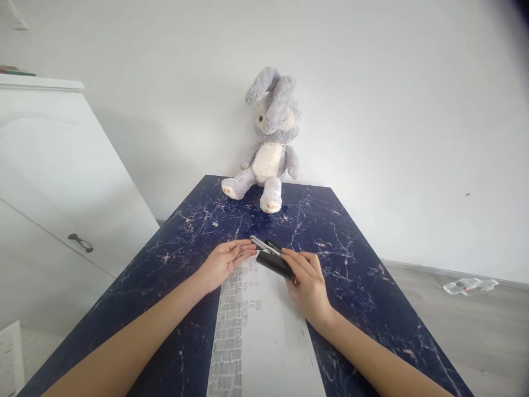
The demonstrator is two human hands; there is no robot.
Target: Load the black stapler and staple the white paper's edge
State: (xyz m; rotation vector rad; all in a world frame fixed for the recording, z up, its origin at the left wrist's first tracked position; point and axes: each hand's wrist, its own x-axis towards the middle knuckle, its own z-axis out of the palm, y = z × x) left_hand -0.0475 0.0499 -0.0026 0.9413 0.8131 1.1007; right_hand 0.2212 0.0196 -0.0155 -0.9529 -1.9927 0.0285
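Note:
A black stapler (273,266) with its top swung up from its base is gripped in my right hand (309,284). Its bare metal staple channel (264,244) points left toward my left hand (221,266). The fingers of my left hand are stretched out, with the tips at the end of that channel; whether they touch it, I cannot tell. Below both hands lies a long white paper sheet (275,342), with printed text and a column of dense grey markings along its left side.
A grey plush rabbit (268,162) sits at the far end of the dark blue marbled table (351,259), against the white wall. A white cabinet (61,165) stands at left. On the floor at right lies a clear plastic bottle (460,285).

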